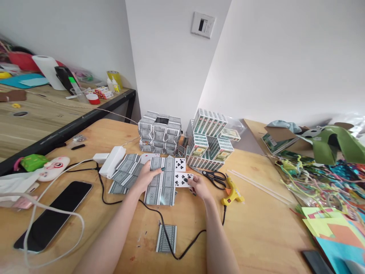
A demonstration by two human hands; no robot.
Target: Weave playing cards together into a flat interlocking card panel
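My left hand [146, 177] grips a panel of grey-backed playing cards [161, 188], its thumb across the top and its other fingers hidden. On the panel's right side two face-up club cards stick out, the upper one a seven of clubs [180, 164]. My right hand [199, 186] is closed on the right end of the lower club card [179, 179], thumb on its face. More grey-backed cards [125, 173] lie spread left of my left hand. A single card [166, 239] lies face down nearer me, a black cable crossing it.
Behind the panel stands a hollow block built of cards [159, 131], beside stacked card boxes [209, 142]. Scissors [215, 178], a yellow glue gun [232, 193] and glue sticks [259, 186] lie right. A power strip [113, 161] and phone [54, 217] lie left.
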